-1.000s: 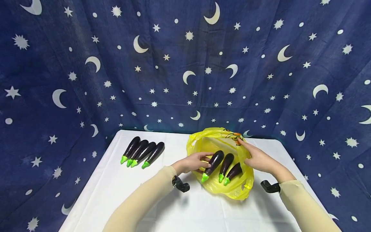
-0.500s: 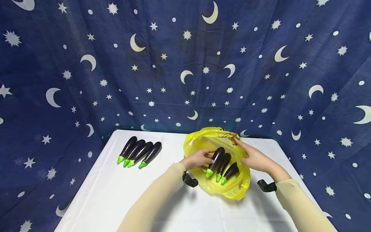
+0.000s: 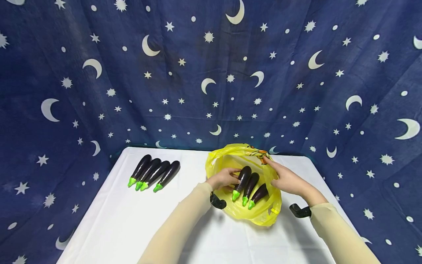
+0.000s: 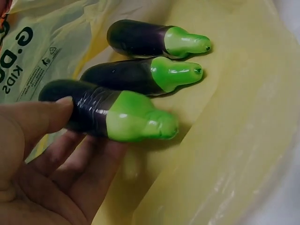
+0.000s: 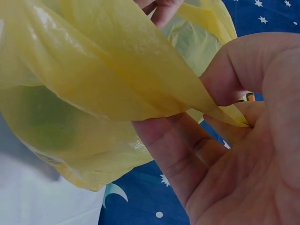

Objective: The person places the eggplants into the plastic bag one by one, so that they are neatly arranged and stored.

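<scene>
Inside the yellow plastic bag [image 3: 255, 217] lie three dark purple eggplants with green stem ends. My left hand [image 3: 224, 178] reaches into the bag and holds the leftmost eggplant [image 4: 86, 110], thumb on top and fingers beneath. Close beside it rest the middle eggplant [image 4: 119, 77] and the farthest eggplant [image 4: 138, 38]. My right hand [image 3: 290, 180] grips the right side of the bag's mouth; in the right wrist view the thin plastic runs between thumb and fingers, keeping the mouth wide. The plastic blurs what lies behind it there.
A row of several eggplants [image 3: 154, 172] lies at the back left of the white-covered table [image 3: 132, 223]. A dark blue curtain [image 3: 184, 88] with moons and stars hangs around the table's back and sides.
My left hand has carried its eggplant slightly right and back, nearer the other two in the bag. The right hand keeps its hold on the bag. The head view has shifted a little.
</scene>
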The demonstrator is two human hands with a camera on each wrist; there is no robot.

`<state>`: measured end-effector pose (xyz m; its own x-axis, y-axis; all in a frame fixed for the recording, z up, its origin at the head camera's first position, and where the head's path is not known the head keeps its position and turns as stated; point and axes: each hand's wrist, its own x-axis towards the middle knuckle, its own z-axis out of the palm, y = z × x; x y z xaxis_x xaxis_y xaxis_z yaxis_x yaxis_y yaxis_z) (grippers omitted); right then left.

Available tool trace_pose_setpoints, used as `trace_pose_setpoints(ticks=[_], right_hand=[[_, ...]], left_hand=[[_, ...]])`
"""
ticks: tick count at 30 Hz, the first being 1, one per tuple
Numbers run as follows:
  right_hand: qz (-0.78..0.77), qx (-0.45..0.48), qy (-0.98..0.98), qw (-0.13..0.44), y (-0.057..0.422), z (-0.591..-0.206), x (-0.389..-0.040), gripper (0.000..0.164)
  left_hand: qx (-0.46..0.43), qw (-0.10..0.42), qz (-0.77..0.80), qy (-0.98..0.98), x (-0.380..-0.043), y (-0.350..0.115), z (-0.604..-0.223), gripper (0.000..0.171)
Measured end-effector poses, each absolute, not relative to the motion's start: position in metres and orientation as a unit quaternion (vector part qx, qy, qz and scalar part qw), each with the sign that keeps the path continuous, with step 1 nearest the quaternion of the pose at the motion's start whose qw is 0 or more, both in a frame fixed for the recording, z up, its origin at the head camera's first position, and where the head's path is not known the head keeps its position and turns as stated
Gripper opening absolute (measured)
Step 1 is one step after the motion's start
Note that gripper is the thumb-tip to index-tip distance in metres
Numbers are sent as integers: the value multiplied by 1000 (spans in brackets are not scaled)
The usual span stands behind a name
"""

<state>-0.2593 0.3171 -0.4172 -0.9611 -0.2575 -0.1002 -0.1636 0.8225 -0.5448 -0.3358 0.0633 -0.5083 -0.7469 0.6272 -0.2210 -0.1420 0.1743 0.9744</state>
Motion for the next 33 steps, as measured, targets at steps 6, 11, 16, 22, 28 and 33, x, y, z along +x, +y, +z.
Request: trace_pose_setpoints(ticks=[6, 11, 16, 22, 28, 33], right_hand=[[-282, -115, 949, 83, 315, -418, -261, 95], [-283, -118, 948, 82, 313, -418, -262, 94], [-283, -120, 948, 80, 314, -418, -261, 94], [-287, -114, 948, 80, 315, -417, -260, 94], [-286, -105, 949, 86, 314, -417, -259, 95], [-285, -105, 949, 85, 315, -417, -259, 95]], left_hand=[[168, 291, 619, 710, -336, 68, -509, 60], [185, 269, 576, 750, -338, 70, -513, 57], [211, 239, 505, 802, -339, 73, -516, 53], [209, 228, 478, 822, -339, 76, -517, 49], [216, 209, 483, 822, -335, 82, -519, 44], [214, 206, 483, 824, -331, 86, -520, 43]])
